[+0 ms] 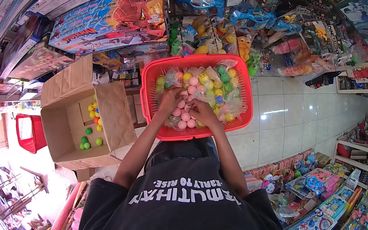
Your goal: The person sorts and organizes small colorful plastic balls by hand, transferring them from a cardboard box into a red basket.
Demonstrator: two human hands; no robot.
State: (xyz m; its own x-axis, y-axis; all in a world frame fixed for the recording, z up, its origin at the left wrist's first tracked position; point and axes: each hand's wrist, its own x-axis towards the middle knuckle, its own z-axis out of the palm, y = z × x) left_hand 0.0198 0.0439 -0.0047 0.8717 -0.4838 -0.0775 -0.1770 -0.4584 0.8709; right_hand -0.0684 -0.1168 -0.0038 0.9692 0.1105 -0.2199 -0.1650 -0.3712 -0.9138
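A red plastic basket [249, 84] in front of me holds many small balls, some in clear plastic bags. Both my hands reach down into its middle, close together over a cluster of pink balls [182, 124]. Bent fingers of my left hand [172, 99] are closed at the left of this cluster. My right hand [201, 113] pinches at its right side, where clear plastic shows between the hands. The fingertips are partly hidden, but both seem to grip the bag around the pink balls. Bagged yellow balls [203, 77] and green ones lie farther back.
An open cardboard box [60, 142] at left holds several loose green, yellow and orange balls. Another red basket [31, 133] stands beyond it. Boxed toys [112, 22] and bagged toys line the back. Tiled floor [283, 115] runs right, toward shelves of toys [357, 186].
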